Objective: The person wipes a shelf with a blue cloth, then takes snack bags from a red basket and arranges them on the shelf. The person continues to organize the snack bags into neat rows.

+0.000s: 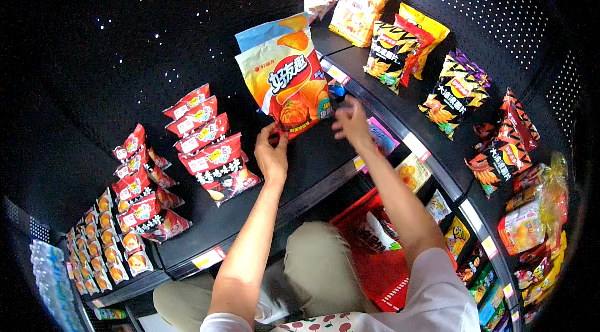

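Observation:
My left hand (272,154) pinches the lower left corner of a large orange and yellow bag of potato chips (288,86). The bag faces me, tilted, on the black shelf. Behind it a light blue chip bag (262,34) shows only its upper part. To the right of the orange bag, my right hand (352,123) has its fingers spread and nothing in it. A small gap lies between those fingers and the bag's edge. Left of my left hand, red and black snack bags (215,163) stand in a row, one behind another.
A red shopping basket (370,266) holding snack packs stands below, beside my knee. Small snack packs (101,243) fill the shelf's left end. Along the right shelf stand Lay's bags (457,93) and a yellow bag (361,6). The shelf's front rail (300,200) runs under my forearms.

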### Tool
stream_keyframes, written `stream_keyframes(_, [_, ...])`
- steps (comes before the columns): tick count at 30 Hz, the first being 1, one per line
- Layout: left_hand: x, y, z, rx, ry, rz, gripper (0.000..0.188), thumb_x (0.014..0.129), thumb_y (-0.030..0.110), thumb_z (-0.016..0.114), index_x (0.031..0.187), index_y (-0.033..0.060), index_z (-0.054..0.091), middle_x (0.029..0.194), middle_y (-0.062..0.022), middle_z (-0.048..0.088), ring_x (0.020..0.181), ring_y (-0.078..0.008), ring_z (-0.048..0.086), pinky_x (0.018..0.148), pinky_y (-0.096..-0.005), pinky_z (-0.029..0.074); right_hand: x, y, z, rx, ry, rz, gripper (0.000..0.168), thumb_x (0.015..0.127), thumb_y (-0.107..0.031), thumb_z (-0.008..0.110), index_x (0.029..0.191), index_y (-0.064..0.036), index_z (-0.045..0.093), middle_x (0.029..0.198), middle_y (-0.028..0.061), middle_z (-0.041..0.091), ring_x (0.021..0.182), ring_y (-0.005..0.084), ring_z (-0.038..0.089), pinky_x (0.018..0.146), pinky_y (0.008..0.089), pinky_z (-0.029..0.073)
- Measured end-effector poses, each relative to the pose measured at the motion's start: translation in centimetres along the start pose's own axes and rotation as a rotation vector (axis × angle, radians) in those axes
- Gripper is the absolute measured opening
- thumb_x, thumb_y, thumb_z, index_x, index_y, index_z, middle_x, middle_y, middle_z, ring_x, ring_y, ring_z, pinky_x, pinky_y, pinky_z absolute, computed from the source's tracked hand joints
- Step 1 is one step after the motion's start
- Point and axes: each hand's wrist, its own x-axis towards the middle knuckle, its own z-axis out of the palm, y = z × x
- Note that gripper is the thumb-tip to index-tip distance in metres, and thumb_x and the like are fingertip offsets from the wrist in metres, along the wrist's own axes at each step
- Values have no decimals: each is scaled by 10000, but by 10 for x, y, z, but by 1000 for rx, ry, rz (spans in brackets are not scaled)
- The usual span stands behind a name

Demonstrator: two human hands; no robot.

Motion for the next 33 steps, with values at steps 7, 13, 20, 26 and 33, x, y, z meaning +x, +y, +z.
stream_keyframes(7, [7, 4, 16, 79, 47, 103, 325, 872, 11, 698, 1194, 10, 656, 1083, -159, 701, 963, -275, 692, 849, -366, 535, -5, 21, 22, 430, -109, 162, 722, 956, -50, 604, 1555, -65, 202, 1272, 226, 541, 992, 321, 696, 729, 436, 647])
stream_keyframes(13, [30, -13, 29, 78, 103, 203, 365, 884, -27, 650, 1246, 19, 643, 1092, -170, 692, 975, -277, 692, 871, -370, 534, 15, 27, 36, 465, -127, 156, 773, 963, -33, 593, 1587, -94, 142, 1273, 227, 546, 1057, 333, 672, 776, 465, 640])
stream_keyframes(20, [31, -8, 35, 3, 81, 167, 381, 891, -66, 611, 1265, 5, 626, 1146, -163, 663, 1036, -251, 669, 917, -356, 522, 30, 31, 39, 432, -154, 133, 807, 949, -30, 594, 1595, -103, 116, 1223, 196, 533, 1008, 334, 687, 727, 465, 648])
stream_keyframes(26, [27, -8, 36, -13, 80, 148, 376, 897, -60, 617, 1270, -23, 602, 1169, -163, 637, 1057, -258, 658, 934, -354, 514, 29, 31, 39, 408, -163, 125, 805, 947, -6, 570, 1597, -116, 109, 1207, 173, 521, 993, 344, 694, 706, 455, 653])
stream_keyframes(33, [16, -17, 26, 47, 92, 115, 427, 893, 21, 669, 1301, -25, 553, 1184, -182, 603, 1030, -286, 644, 907, -376, 521, 21, 26, 39, 465, -162, 140, 749, 977, -20, 574, 1588, -94, 147, 1328, 238, 494, 1041, 366, 687, 759, 480, 643])
